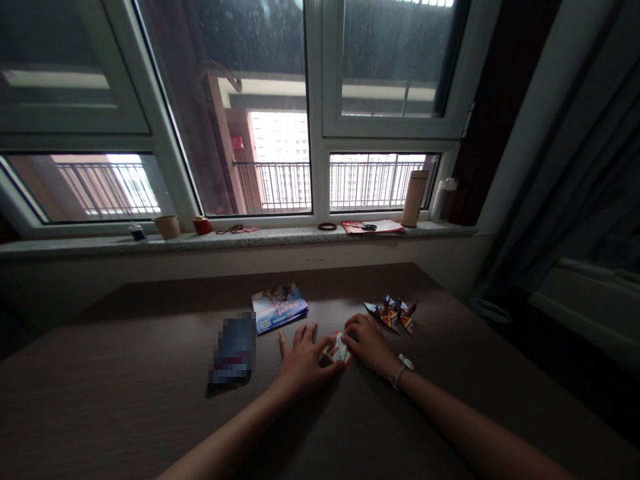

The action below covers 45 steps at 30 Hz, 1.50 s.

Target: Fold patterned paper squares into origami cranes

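Note:
A small folded piece of paper (339,351), white with orange-red edges, lies on the brown table between my hands. My left hand (306,360) has its thumb and index finger on the paper's left and near edges, its other fingers spread on the table. From the right, my right hand (369,341) pinches or presses the paper with thumb and curled fingers; the exact contact is partly hidden. A bracelet (400,370) circles the right wrist. Just beyond that hand sit several colourful folded paper figures (395,313) with pointed tips.
A stack of printed blue leaflets (280,308) lies beyond my left hand, beside a blurred dark item (233,350). On the windowsill (290,237) stand a paper cup (167,227), a red spool-like object (202,225), papers with scissors (373,227), a tan bottle (415,199) and a pale bottle (444,200).

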Motion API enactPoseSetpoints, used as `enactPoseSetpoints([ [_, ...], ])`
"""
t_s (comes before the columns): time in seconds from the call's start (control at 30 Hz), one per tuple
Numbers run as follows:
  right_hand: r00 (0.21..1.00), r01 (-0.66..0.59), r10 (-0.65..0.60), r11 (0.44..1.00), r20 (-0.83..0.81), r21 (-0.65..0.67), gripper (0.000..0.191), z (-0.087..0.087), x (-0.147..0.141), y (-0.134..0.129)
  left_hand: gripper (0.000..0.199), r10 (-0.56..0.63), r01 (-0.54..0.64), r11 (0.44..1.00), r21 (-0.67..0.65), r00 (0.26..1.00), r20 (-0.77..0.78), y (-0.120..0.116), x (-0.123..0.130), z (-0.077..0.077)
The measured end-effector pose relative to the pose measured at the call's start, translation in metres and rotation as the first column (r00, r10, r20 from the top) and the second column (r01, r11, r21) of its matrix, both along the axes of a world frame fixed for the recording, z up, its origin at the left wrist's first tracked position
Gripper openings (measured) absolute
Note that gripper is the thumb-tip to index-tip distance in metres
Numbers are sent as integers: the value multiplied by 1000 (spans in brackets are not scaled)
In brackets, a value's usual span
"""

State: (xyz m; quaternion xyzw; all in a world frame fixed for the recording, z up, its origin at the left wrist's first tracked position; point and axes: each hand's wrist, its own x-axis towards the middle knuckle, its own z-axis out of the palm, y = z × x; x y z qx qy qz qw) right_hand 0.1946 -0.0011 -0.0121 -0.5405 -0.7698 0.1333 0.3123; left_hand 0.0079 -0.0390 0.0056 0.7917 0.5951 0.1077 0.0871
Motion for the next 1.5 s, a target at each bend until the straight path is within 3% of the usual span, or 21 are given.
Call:
enactPoseSetpoints([
  [0.5, 1000, 3, -3, 1000, 26, 4, 16, 1, 0, 0, 53, -34, 31, 996, 88, 999, 35, 1, -1, -5],
  [0.67, 1000, -3, 3, 1000, 26, 6, 14, 1, 0, 1, 41, -65, 60, 992, 114, 997, 39, 1, -1, -6],
  [1.1, 986, -48, 41, 998, -164, -39, 6, -10, 14, 6, 43, -76, 74, 994, 76, 997, 18, 2, -2, -5],
  [1.5, 995, 73, -84, 982, -59, -177, 14, -4, 9, 12, 48, -57, 57, 997, 46, 998, 0, 4, -3, -4],
])
